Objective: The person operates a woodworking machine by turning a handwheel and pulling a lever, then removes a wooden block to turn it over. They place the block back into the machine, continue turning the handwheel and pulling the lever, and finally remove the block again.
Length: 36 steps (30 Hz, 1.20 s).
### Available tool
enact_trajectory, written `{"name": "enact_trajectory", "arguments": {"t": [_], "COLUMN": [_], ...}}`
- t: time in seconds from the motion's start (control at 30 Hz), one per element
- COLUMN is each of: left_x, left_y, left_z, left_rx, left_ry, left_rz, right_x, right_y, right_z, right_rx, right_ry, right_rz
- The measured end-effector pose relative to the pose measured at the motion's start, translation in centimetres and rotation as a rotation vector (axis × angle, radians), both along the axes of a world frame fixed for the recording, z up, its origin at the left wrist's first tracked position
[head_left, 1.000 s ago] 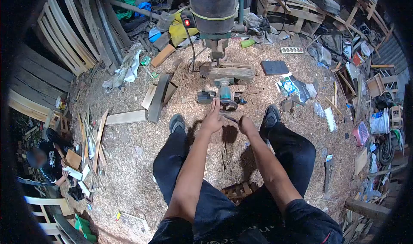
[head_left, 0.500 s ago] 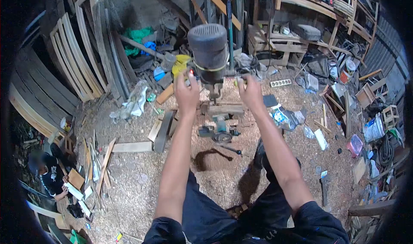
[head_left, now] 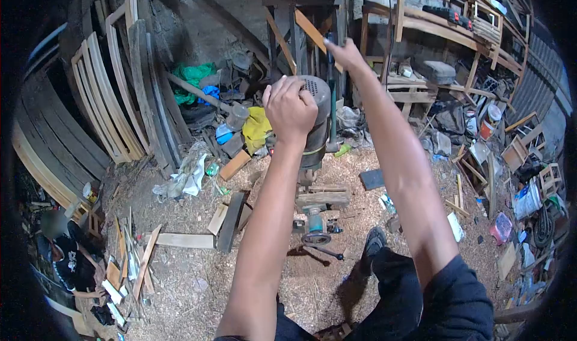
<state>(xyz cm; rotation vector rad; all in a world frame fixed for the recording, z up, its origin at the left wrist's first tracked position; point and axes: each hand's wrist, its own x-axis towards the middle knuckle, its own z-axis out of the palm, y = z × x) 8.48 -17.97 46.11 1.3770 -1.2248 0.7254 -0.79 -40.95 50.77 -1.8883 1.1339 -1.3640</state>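
A grey upright motor (head_left: 323, 94) with a vented cap stands ahead of me, part of a machine. Below it are a wooden block (head_left: 324, 197), a handwheel (head_left: 317, 239) and a lever (head_left: 321, 252). My left hand (head_left: 291, 108) is closed, fingers curled, in front of the motor's top; whether it grips the motor or something else is hidden. Higher and to the right, my right hand (head_left: 347, 55) reaches out with thumb and forefinger apart. Its fingertips are near a slanted orange-brown board (head_left: 311, 31) and a dark post (head_left: 332, 100).
Wood shavings (head_left: 198, 281) cover the floor. Curved planks (head_left: 102, 94) lean at the left, where another person (head_left: 72, 260) crouches by wood scraps. A yellow cloth (head_left: 257, 130) and an offcut (head_left: 235, 165) lie beyond. Wooden racks (head_left: 433, 31) stand at the back right.
My right hand has risen away from the motor's right side towards the slanted board. My left hand has moved right, over the motor's top. The view has tilted up, so the motor appears lower.
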Motion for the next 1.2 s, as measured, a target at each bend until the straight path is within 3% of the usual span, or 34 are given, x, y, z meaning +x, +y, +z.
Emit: {"name": "enact_trajectory", "arguments": {"t": [0.07,0.1,0.17,0.23,0.27,0.3,0.37,0.47,0.57,0.7,0.83,0.93,1.2], "left_x": [-0.3,-0.1,0.4,0.5,0.5,0.5,0.4,0.4,0.3,0.4,0.6,0.6,0.7], "left_y": [0.1,0.3,-0.2,-0.6,-0.8,-0.6,-0.7,-0.5,-0.3,-0.8,-1.2,-1.4,-1.0], "left_z": [0.2,0.1,0.0,-0.4,-0.3,-0.4,-0.6,-1.0,-1.7,-2.1,-2.7,-2.7,-3.4], "left_rx": [-0.010,-0.010,-0.076,-0.094,-0.113,-0.133,-0.169,-0.163,-0.164,-0.198,-0.227,-0.249,-0.244], "left_ry": [0.005,-0.001,0.008,-0.009,-0.014,-0.019,-0.027,-0.037,-0.034,-0.050,-0.038,-0.051,-0.073], "left_rz": [-0.034,-0.040,-0.060,-0.025,-0.041,-0.059,-0.056,-0.058,-0.060,-0.059,-0.074,-0.090,-0.092], "right_x": [2.0,2.6,4.0,4.9,3.8,4.1,2.6,2.2,0.8,-0.3,-0.9,-1.8,-3.7], "right_y": [-2.3,-4.4,-2.1,-4.8,0.5,-1.2,2.0,3.2,8.3,9.4,12.6,14.4,18.4], "right_z": [0.1,0.3,1.6,1.6,4.4,4.1,4.3,2.6,2.3,0.3,-1.1,-1.7,-4.7], "right_rx": [0.070,0.119,0.024,0.091,0.198,0.219,0.268,0.020,0.013,-0.135,-0.103,-0.031,-0.238], "right_ry": [-0.122,-0.113,-0.199,-0.263,-0.286,-0.276,-0.383,-0.364,-0.434,-0.467,-0.761,-0.802,-0.751], "right_rz": [0.016,0.180,0.055,0.123,-0.059,-0.170,-0.051,-0.043,-0.100,-0.079,0.153,0.270,0.309]}}
